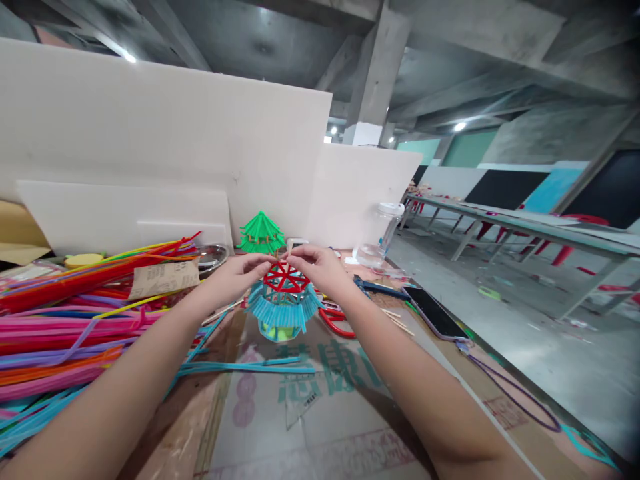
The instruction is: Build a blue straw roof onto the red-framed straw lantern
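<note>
Concrete hall (280,40) behind, cardboard-covered worktop (270,447) below, one small pagoda model (285,310) up close

So the pagoda model stands upright just under our fingertips, between the two wrists. Our left hand (250,270) has thumb and fingers drawn together at the red spoked frame (286,276) on top; our right hand (317,265) does the same from its own side, fingertips nearly meeting. Can't tell what's pinched, too tiny.

Tip: we'd go light and even from both sides, since that frame looks bendy and a lopsided push could tip everything. Bracing fingertip against fingertip should help.

Headcount: one pagoda model, one red frame, one green roof (261,232) just past the left fingertips, one white-lidded jar (377,233) beyond the right hand, one phone (435,313) right of that wrist, one red looped handle (345,333) (scissors, probably) beside it. A few pale sticks (397,322) nearby, exact number unclear. Pipe cleaners (70,327) left of our left hand? Way too many to count.
</note>
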{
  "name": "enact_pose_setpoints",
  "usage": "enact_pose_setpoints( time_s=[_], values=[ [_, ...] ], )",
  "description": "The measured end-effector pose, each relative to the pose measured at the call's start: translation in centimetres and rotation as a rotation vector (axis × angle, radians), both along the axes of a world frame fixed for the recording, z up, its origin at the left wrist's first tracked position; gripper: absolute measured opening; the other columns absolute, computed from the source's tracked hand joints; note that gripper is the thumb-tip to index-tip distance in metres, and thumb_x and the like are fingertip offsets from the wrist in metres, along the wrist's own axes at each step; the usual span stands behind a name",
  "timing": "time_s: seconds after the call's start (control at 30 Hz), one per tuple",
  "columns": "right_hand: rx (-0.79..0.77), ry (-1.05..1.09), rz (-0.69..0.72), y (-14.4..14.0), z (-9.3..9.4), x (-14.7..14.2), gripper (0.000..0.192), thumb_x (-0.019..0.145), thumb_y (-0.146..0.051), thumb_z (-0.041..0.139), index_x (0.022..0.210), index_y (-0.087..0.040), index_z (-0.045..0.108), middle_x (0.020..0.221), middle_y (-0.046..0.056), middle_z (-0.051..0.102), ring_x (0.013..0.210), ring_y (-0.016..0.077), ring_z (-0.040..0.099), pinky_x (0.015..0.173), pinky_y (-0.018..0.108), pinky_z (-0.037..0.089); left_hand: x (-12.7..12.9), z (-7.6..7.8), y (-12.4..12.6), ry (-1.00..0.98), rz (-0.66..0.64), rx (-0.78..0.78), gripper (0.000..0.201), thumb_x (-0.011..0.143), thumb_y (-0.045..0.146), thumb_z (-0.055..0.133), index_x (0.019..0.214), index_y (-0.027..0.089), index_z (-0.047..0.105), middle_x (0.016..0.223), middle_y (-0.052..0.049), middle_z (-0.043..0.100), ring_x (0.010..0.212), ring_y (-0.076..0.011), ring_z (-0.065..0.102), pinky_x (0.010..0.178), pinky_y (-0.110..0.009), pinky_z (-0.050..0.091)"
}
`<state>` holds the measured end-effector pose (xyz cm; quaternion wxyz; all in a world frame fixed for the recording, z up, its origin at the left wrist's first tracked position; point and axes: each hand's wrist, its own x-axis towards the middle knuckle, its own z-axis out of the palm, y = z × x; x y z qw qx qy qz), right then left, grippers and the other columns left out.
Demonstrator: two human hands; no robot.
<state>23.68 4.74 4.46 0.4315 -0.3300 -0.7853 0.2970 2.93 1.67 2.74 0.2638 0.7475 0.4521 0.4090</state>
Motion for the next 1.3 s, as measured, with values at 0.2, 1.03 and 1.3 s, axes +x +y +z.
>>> enact_pose_setpoints(
  time_s=[0.2, 1.03, 1.3],
  values=[
    [0.013, -0.003, -0.012, -0.1, -0.3, -0.2, 0.017, 0.082, -0.029, 0.063, 0.087, -0.016, 0.072, 0.084, 0.003, 0.072, 0.078, 0.0148, 0.066, 0.072, 0.026, 0.05, 0.5, 0.1, -0.4, 0.011, -0.016, -0.042, 0.045, 0.087, 0.05, 0.052, 0.116, 0.018, 0.066, 0.109, -0.008, 0.072, 0.106, -0.0255, 0.063, 0.089, -0.036, 0.049],
    [0.044, -0.144, -0.042, 0.8, 1.7, 3.3, 0.025, 0.083, -0.031, 0.059, 0.096, -0.013, 0.069, 0.089, 0.006, 0.071, 0.078, 0.0143, 0.062, 0.072, 0.027, 0.047, -1.0, 2.1, -1.5, -0.002, 0.295, 0.115, 0.037, 0.078, 0.055, 0.061, 0.077, 0.019, 0.056, 0.069, 0.002, 0.06, 0.066, -0.0157, 0.057, 0.06, -0.025, 0.041],
    [0.058, -0.245, 0.019, -0.3, 1.7, 2.3, 0.03, 0.092, -0.029, 0.049, 0.114, -0.017, 0.067, 0.112, 0.007, 0.069, 0.096, 0.0166, 0.064, 0.085, 0.031, 0.047, 0.1, 2.5, -2.1, 0.074, 0.213, 0.073, 0.038, 0.084, 0.053, 0.052, 0.09, 0.017, 0.065, 0.086, -0.003, 0.069, 0.082, -0.0206, 0.062, 0.071, -0.027, 0.044]
  ],
)
